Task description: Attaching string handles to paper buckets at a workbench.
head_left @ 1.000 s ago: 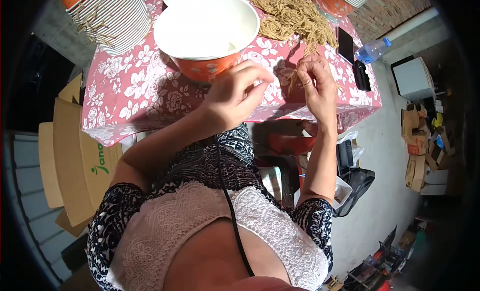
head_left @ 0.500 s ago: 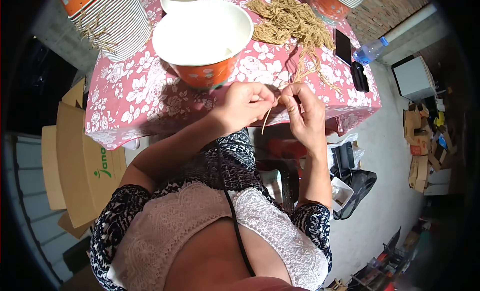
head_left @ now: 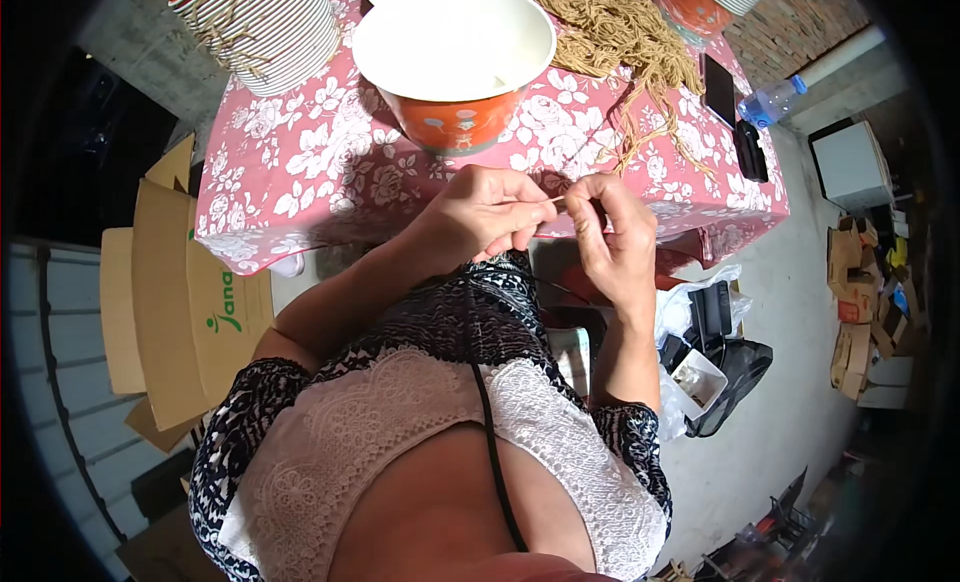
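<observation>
At mid-frame I see the left hand (head_left: 490, 214) and right hand (head_left: 616, 230) pinching a thin strand (head_left: 557, 199) below the orange tub (head_left: 455, 122).

Head view, taken from the left one of two fisheye cameras worn side by side on the person's head. The lens faced steeply downward, upright and unmirrored. Nearest to it, along the lower edge, was the white lace yoke (head_left: 325, 457) of the dress; the left hand (head_left: 487, 214) and right hand (head_left: 617, 230) lay farther off, above the middle of the field, with the floral tablecloth (head_left: 300, 142) beyond. The wide angle also took in a cardboard box (head_left: 167, 302) at left and concrete floor (head_left: 785, 352) at right, bounded by a dark, curved rim.
</observation>
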Demonstrator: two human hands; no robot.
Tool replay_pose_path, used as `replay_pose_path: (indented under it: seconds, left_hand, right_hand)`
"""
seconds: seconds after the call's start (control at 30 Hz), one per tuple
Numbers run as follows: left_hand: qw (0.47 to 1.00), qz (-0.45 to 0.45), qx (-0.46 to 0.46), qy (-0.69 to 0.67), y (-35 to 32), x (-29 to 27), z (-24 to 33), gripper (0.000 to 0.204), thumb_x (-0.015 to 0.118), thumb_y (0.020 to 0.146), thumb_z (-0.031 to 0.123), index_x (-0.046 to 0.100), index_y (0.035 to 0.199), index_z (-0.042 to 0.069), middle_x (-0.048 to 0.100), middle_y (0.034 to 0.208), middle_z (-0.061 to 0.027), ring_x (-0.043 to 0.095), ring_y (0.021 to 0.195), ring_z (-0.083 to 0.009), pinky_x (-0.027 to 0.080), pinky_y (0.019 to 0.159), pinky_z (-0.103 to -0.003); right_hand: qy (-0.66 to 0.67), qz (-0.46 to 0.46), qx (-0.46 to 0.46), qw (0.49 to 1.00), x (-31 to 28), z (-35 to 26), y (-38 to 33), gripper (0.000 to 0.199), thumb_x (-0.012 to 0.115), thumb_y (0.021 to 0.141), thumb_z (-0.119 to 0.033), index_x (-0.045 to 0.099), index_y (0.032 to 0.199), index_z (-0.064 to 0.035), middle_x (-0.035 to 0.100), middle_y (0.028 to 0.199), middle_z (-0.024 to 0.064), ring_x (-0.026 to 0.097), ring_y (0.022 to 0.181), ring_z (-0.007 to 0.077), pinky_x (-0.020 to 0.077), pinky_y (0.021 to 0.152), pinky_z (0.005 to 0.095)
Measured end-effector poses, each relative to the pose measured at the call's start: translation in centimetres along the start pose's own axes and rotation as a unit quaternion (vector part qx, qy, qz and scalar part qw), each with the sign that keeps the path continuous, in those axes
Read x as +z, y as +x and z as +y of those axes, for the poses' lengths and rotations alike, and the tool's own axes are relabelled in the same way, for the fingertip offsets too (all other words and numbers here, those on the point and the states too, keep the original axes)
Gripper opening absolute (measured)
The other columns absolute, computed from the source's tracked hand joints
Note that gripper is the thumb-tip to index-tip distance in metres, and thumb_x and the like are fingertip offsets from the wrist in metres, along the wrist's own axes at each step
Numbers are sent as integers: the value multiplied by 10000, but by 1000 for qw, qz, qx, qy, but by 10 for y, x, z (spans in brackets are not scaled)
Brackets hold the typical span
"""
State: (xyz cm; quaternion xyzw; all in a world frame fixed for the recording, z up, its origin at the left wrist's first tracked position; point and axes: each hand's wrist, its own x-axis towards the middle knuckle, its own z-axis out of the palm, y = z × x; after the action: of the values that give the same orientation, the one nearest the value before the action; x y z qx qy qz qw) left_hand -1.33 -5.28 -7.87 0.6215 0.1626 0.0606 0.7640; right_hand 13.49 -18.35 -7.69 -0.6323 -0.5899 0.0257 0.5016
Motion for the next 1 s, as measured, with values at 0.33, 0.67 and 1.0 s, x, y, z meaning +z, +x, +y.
replay_pose_path:
  seconds: [0.33,0.67,1.0]
  left_hand:
    - [939,99,163,287,-18,-13,7,158,642,877,120,698,823,-17,658,616,-86,592,493,-163,455,493,-309]
    - [790,35,173,588,-31,-20,62,74,688,833,118,679,849,47,657,722,-144,668,675,-311,512,589,-375]
    - [828,250,183,467,-26,-30,128,167,625,935,142,724,964,11,681,727,-19,555,581,-46,444,522,-202]
  right_hand:
    - [7,-50,139,989,3,-12,-14,257,620,915,-57,607,1161,17,700,972,174,698,845,237,532,752,315]
    - [259,-3,165,952,40,-24,-8,82,650,907,-25,655,977,18,531,634,-44,464,595,17,402,540,205]
    - [304,158,136,930,46,-17,19,23,651,896,1,652,873,7,490,659,-88,383,596,-10,324,529,172]
